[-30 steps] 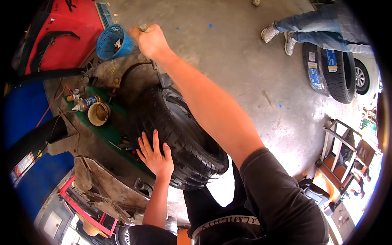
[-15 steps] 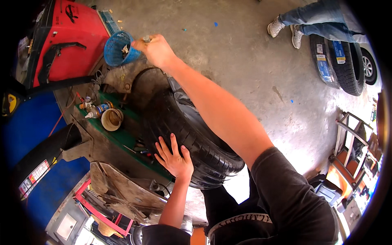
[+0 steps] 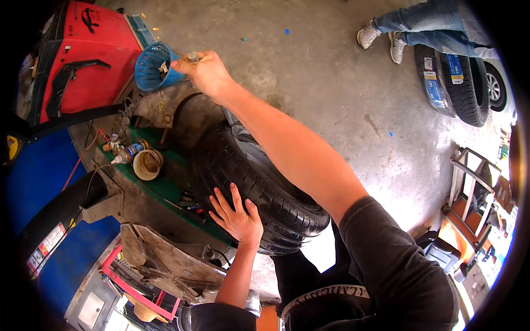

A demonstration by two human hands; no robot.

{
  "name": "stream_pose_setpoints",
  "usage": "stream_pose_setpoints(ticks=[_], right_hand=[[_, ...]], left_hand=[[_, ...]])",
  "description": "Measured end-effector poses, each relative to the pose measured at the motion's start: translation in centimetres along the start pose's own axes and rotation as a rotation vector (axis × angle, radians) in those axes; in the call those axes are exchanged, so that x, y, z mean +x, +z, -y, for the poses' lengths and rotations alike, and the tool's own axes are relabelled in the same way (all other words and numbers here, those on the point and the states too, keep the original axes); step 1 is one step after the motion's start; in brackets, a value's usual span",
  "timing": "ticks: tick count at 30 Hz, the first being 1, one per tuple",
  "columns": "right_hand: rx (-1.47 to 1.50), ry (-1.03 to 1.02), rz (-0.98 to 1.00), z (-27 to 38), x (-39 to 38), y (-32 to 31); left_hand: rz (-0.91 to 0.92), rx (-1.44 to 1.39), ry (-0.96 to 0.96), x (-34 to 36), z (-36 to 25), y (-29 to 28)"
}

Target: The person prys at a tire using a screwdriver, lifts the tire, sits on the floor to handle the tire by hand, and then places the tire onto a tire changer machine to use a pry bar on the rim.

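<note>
A black tyre [image 3: 276,207] stands on edge in front of me, with part of a grey rim [image 3: 251,148] showing on its right side. My left hand [image 3: 237,219] lies flat on the tread, fingers spread. My right arm reaches across the tyre's open side. Beyond the tyre's far end, my right hand [image 3: 208,76] is closed, its thumb pointing left. A small greyish end [image 3: 192,56] sticks up above the fist; the rest of what it belongs to is hidden by the hand. A blue mesh basket [image 3: 149,67] with scraps inside stands just left of that hand.
Left of the tyre, a green tray [image 3: 160,185] carries a tub [image 3: 148,165], a bottle [image 3: 131,151] and small tools. A red machine [image 3: 91,63] stands far left. At the far right, a person's legs [image 3: 422,33] are beside upright tyres [image 3: 466,91]. A metal frame [image 3: 469,187] stands right.
The surroundings have shifted slightly left in the view. My right hand has moved a little left and down in the picture, still closed. My left hand stays on the tyre.
</note>
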State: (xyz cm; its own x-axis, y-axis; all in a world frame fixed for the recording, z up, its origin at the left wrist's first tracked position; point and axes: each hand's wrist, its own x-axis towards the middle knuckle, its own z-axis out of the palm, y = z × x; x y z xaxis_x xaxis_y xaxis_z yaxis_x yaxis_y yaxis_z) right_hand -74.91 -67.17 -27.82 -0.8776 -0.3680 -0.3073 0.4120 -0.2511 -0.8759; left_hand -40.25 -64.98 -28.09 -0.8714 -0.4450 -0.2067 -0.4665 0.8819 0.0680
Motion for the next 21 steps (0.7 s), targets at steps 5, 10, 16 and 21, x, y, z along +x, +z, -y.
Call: stream_pose_setpoints(ticks=[5, 10, 16, 21], right_hand=[[0.124, -0.004, 0.012, -0.5, -0.2, -0.3], [0.100, -0.097, 0.015, -2.0, -1.8, -0.2], [-0.036, -0.093, 0.090, -3.7, -6.8, -1.7], [-0.211, 0.010, 0.142, -3.7, -7.1, -1.3]], left_hand=[[-0.021, 0.024, 0.017, -1.3, 0.9, 0.5], [-0.045, 0.011, -0.052, 0.2, -0.2, -0.1], [-0.086, 0.015, -0.210, 8.3, -4.3, 0.0], [-0.087, -0.060, -0.251, 5.6, -2.2, 0.0]])
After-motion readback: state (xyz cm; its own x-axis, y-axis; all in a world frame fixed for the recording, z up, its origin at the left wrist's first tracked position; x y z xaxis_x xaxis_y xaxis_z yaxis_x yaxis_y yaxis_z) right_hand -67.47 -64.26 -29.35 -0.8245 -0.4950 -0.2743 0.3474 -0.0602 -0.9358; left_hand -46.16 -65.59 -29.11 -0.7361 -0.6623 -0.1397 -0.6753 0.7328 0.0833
